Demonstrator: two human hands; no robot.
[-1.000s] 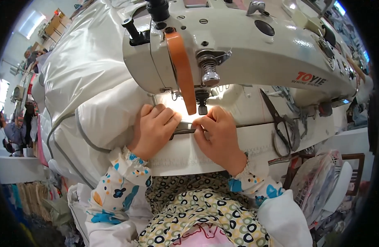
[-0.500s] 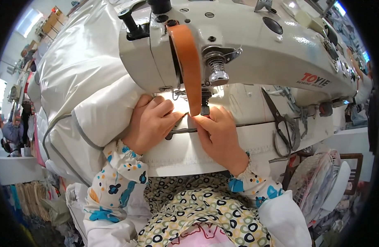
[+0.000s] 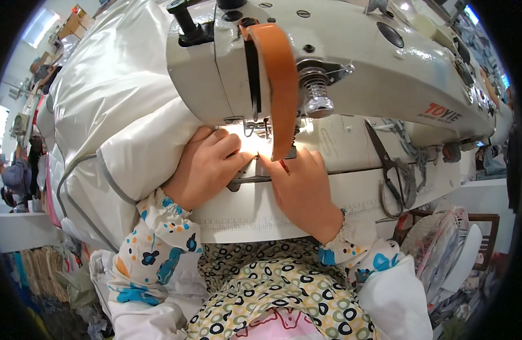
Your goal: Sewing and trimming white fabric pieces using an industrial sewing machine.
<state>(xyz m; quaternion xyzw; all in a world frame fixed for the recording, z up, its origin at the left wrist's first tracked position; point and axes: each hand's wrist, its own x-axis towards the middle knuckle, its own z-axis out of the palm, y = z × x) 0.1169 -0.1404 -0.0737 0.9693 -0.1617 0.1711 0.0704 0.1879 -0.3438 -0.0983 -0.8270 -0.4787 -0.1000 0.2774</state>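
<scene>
While both hands press it, white fabric lies beneath.

Single head view, fisheye, looks steeply down, very close over the cream-coloured metal sewing machine; rim bends straight edges.

White sleeves – blue, orange floral print, elastic cuffs – ring-patterned apron.
</scene>
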